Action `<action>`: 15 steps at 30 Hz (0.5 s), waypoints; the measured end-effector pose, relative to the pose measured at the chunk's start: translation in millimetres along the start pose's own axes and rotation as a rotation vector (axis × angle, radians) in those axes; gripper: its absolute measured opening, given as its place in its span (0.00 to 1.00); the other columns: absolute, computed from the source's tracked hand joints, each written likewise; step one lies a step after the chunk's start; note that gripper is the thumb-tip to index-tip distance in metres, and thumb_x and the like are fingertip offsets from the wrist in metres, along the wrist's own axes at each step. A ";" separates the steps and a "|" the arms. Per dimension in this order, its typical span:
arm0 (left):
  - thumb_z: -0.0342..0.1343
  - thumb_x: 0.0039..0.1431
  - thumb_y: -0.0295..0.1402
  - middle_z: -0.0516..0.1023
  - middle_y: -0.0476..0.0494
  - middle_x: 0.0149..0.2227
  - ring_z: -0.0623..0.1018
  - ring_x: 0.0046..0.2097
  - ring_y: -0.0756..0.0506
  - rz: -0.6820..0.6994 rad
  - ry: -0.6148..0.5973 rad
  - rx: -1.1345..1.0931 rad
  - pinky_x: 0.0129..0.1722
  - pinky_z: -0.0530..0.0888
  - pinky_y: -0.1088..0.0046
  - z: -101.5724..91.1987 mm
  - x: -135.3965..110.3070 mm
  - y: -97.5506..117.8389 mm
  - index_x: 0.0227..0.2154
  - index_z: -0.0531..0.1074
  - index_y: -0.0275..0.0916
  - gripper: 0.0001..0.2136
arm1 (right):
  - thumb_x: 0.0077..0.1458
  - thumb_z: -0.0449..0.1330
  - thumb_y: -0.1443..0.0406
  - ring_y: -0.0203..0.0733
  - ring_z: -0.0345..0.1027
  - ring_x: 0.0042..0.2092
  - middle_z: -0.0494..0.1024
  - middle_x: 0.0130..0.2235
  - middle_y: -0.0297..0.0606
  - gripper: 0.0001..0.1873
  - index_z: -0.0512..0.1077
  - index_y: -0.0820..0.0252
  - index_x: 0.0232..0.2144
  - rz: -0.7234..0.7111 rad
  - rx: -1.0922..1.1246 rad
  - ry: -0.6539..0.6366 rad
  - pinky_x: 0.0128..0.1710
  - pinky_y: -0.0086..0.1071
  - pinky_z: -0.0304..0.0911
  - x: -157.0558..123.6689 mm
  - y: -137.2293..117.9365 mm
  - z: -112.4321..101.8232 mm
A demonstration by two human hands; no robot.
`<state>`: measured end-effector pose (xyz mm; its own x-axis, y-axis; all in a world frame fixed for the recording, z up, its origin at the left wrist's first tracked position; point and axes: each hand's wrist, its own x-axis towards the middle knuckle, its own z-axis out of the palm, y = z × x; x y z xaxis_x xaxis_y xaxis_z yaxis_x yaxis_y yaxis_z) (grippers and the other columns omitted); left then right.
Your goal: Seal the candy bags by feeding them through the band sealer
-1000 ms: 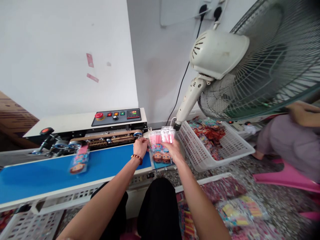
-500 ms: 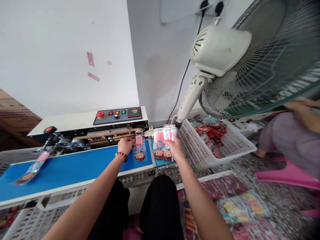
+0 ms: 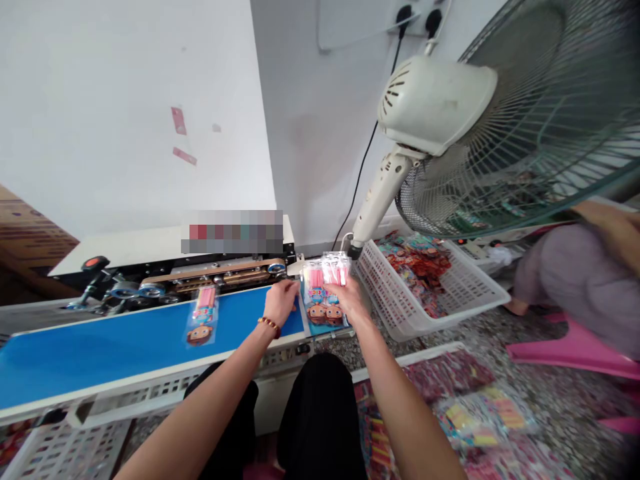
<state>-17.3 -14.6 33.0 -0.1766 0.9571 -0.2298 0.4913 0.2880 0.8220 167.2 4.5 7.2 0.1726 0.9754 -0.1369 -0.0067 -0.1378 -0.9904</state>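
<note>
My right hand (image 3: 350, 300) is closed around the right side of a stack of clear packets (image 3: 316, 313), which have pink sticks and a brown cartoon face. The stack rests at the right end of the blue conveyor belt (image 3: 150, 333). Just left of it, my left hand (image 3: 281, 301) is closed with its fingertips pinched together at the belt's end. A sliver of a packet (image 3: 295, 307) shows beside that hand, most of it hidden under the fingers. Farther left, a single packet (image 3: 201, 317) lies on the belt, its top edge against the sealing machine's rollers.
Behind the belt stands the sealing machine (image 3: 240, 270). A standing fan (image 3: 435, 103) leans in at upper right. White baskets of packets (image 3: 425, 320) and more packets (image 3: 485, 413) sit on the floor at right. Near a pink stool (image 3: 565, 353) a person's leg (image 3: 565, 280) shows.
My left hand has moved right, towards the stack. The packet beside it has travelled left along the belt, and another packet at far left has left the belt. My right hand stays at the stack.
</note>
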 end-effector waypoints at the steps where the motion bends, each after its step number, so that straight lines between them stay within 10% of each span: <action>1: 0.56 0.63 0.35 0.79 0.46 0.29 0.72 0.19 0.51 -0.019 -0.003 -0.049 0.25 0.68 0.74 7.7 7.2 6.4 0.31 0.77 0.37 0.09 | 0.33 0.69 0.57 0.46 0.74 0.34 0.82 0.31 0.36 0.21 0.78 0.59 0.34 -0.002 -0.005 -0.006 0.36 0.35 0.69 0.3 0.5 -0.9; 15: 0.58 0.58 0.29 0.71 0.53 0.22 0.68 0.17 0.54 -0.031 -0.033 -0.324 0.18 0.59 0.79 23.5 18.5 11.1 0.28 0.70 0.36 0.05 | 0.34 0.69 0.55 0.45 0.73 0.33 0.81 0.29 0.34 0.20 0.78 0.59 0.32 -0.025 -0.045 0.021 0.34 0.34 0.67 -0.5 0.5 -0.4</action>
<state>5.0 7.0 25.6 -0.1571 0.9501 -0.2695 0.1884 0.2967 0.9362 167.5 3.9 6.8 0.1928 0.9749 -0.1114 0.0421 -0.1216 -0.9917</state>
